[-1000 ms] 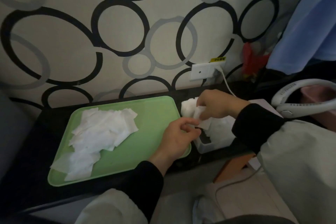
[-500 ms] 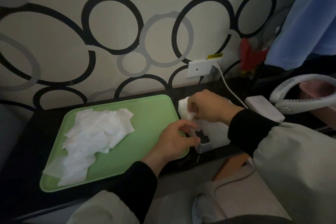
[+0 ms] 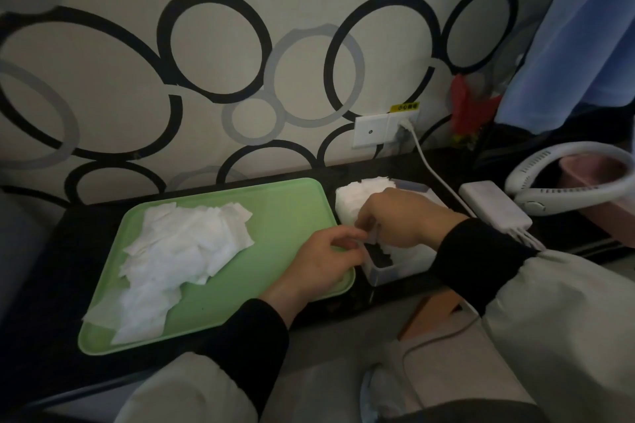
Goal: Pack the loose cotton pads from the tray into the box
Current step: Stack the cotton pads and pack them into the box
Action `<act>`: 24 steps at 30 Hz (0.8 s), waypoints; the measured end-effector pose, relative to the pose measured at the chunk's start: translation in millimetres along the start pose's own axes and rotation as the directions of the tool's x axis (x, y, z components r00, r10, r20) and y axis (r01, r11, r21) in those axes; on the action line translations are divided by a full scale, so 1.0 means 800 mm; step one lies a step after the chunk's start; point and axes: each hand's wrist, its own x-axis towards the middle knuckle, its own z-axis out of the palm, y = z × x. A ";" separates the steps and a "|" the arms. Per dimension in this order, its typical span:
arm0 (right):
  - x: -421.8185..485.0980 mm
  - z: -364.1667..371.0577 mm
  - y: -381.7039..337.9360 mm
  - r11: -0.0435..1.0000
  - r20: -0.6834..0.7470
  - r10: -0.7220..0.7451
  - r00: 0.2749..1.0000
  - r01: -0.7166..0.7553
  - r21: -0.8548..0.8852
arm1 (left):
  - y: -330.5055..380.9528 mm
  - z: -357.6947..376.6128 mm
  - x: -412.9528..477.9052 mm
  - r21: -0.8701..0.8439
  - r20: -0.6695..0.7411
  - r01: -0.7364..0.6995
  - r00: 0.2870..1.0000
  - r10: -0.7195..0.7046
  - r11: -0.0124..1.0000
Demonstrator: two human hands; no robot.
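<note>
Dark countertop [image 3: 51, 251] under ringed wallpaper carries our work. Loose cotton pads [image 3: 185, 251] lie heaped on the left half of the green tray [image 3: 285, 203]. A wad of pads [image 3: 360, 194] stands in the box [image 3: 395, 269] just right of the tray. We judge them feather-light, soft and clingy, best pinched by a small stack's edges. Our right hand [image 3: 402, 216] curls round the wad. Our left hand [image 3: 323, 261] bends its fingers at the box's near corner; what they pinch, we cannot tell. A power strip [image 3: 494, 209] lies beyond.
</note>
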 end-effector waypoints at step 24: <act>0.097 0.045 -0.195 0.706 -0.268 0.137 0.954 0.096 0.702 | -0.040 -0.222 -0.101 0.180 -0.621 0.216 0.782 -0.060 0.960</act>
